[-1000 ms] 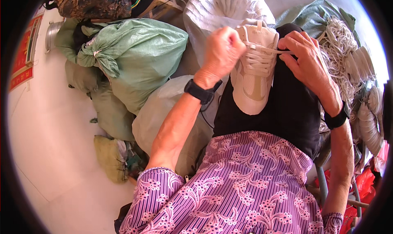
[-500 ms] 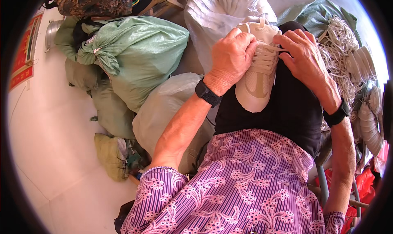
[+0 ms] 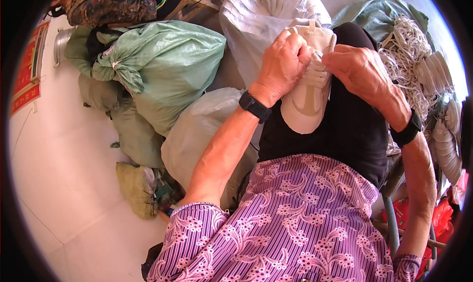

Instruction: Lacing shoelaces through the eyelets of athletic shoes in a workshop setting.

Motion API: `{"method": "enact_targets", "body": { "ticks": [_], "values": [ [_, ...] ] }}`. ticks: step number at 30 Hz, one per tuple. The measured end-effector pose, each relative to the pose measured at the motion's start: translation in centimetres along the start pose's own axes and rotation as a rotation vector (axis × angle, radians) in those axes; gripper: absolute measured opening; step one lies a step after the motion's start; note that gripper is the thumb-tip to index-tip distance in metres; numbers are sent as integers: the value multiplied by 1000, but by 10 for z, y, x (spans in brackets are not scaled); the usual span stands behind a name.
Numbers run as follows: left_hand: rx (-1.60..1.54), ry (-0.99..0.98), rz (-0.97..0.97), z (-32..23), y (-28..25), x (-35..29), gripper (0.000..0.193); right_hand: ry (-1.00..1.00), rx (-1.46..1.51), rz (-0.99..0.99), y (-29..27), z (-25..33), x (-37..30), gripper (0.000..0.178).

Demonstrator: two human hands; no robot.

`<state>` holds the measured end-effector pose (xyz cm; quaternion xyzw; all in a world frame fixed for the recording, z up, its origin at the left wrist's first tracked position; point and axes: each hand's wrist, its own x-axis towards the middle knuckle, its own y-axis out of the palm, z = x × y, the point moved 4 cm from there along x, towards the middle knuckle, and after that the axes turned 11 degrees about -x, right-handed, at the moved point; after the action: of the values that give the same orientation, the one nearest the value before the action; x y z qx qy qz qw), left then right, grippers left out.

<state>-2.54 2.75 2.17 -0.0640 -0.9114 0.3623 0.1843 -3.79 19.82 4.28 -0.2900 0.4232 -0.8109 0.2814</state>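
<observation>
A cream sneaker point(image 3: 304, 107) rests on my black-clad thighs, its toe pointing back at me and its tongue at the far end. Pale laces point(image 3: 315, 78) cross its upper. My left hand point(image 3: 283, 60) is closed in a fist against the left side of the lacing. On the other side, my right hand point(image 3: 357, 70) is closed with thumb and forefinger pinched at the upper eyelets, where a lace seems to pass between the fingers. The lace ends are hidden behind both hands.
A heap of loose white laces point(image 3: 404, 50) with stacked pale shoe parts point(image 3: 436, 75) lies at right. Tied green sacks point(image 3: 177, 55) and a whitish plastic bag point(image 3: 197, 129) stand at left. Beyond the shoe is a large white bag point(image 3: 271, 6). Another person point(image 3: 111, 6) sits at the far left.
My right hand has moved left over the lacing, its spread fingers now drawn together in a pinch. The left hand stays almost in place, rising slightly.
</observation>
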Motion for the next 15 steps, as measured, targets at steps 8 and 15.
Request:
{"method": "enact_targets", "body": {
  "ticks": [8, 15],
  "values": [
    [-214, -91, -84, -1, -4, 1, 15, 414, 145, 109, -18, -15, 6, 21],
    [-136, -107, -53, 12, -13, -4, 17, 534, 227, 112, -33, -37, -21, 22]
  ]
}}
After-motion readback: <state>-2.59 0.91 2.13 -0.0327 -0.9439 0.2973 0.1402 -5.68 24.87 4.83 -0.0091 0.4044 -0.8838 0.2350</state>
